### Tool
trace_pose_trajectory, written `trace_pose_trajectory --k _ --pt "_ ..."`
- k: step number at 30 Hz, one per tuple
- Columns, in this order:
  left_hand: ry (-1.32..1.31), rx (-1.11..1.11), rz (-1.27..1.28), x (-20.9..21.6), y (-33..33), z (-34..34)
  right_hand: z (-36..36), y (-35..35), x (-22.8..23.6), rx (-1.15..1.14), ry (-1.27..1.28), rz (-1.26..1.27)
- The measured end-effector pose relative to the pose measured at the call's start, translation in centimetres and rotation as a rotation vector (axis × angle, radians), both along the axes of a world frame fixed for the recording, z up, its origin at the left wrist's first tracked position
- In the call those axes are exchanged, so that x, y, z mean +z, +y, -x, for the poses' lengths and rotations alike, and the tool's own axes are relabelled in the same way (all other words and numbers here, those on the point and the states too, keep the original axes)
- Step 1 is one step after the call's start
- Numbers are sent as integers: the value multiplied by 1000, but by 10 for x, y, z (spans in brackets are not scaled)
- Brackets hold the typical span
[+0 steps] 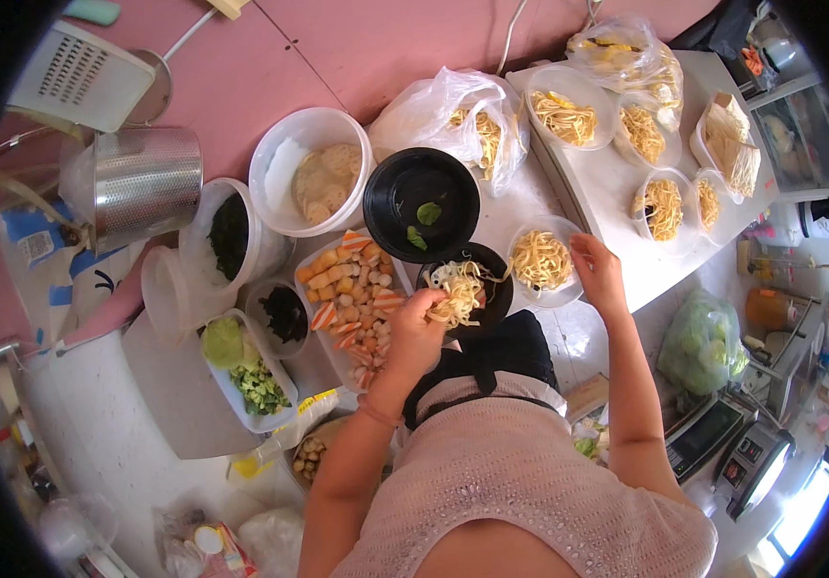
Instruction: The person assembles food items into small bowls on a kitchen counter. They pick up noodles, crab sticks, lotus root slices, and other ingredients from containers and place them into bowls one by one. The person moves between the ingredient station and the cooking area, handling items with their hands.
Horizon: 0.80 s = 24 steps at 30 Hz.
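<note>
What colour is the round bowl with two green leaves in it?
Black. The round plastic bowl with two green leaves inside shows clearly in the head view.

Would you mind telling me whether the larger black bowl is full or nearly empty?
Nearly empty: the larger black bowl holds only two green leaves on its bare bottom.

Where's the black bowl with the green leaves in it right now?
The black bowl sits centre, just above the left hand, beside the white tub.

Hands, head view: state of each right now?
Left hand: closed on a clump of noodles over the black bowl.
Right hand: fingers at the clear noodle tub; grip cannot be told.
</note>
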<state>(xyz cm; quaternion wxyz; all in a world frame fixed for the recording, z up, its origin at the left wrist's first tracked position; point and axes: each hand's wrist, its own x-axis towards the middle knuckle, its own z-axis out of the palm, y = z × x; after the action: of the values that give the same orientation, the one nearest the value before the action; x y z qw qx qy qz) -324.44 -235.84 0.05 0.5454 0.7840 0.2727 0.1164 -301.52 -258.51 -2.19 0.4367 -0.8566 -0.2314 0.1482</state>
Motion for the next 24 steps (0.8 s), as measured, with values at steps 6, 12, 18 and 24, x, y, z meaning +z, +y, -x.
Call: trace_pose_trajectory --k 6,12,18,24 --pt "233 -130 -9 -12 -7 8 1 28 12 56 -24 -39" --pt "88 193 228 -25 11 61 9 36 -5 336 -116 190" --pt "50 295 253 -2 9 86 29 63 -30 493 -271 364" --pt "13 369 251 -16 0 102 30 76 16 614 -156 90"
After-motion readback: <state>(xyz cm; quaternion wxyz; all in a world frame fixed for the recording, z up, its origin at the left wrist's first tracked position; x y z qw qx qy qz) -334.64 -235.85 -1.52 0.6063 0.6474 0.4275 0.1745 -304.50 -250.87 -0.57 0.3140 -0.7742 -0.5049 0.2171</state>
